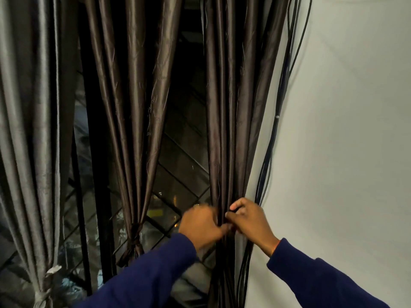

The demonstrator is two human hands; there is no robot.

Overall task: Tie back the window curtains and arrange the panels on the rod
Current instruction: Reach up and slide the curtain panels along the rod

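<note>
Far left there's a grey curtain panel (pixel 33 130), already gathered low down with a pale tie (pixel 47 292) knotted round it. Next over is a dark brown panel (pixel 133 107), also cinched in near its bottom by a knot of the same fabric (pixel 134 237). Between and behind those two you can see the window (pixel 178 174) with its diagonal grille, dark outside with a few small lights showing.

Then the third panel (pixel 224 130), dark brown again, hanging right by the wall, and this one is where both hands are. The left hand (pixel 201 225) has its fingers curled into the folds from the left side, grasping the bunched fabric. The right hand (pixel 246 221) comes in from the right, fingers bent and pinching the same bundle at about the same height, so the two hands nearly touch (can't tell if there's a tie in there, the fabric hides it). Both arms are in dark blue sleeves (pixel 144 276).

Just right of that panel a bunch of thin black cables (pixel 287 74) runs down the white wall (pixel 355 130), passing behind the right hand.
</note>
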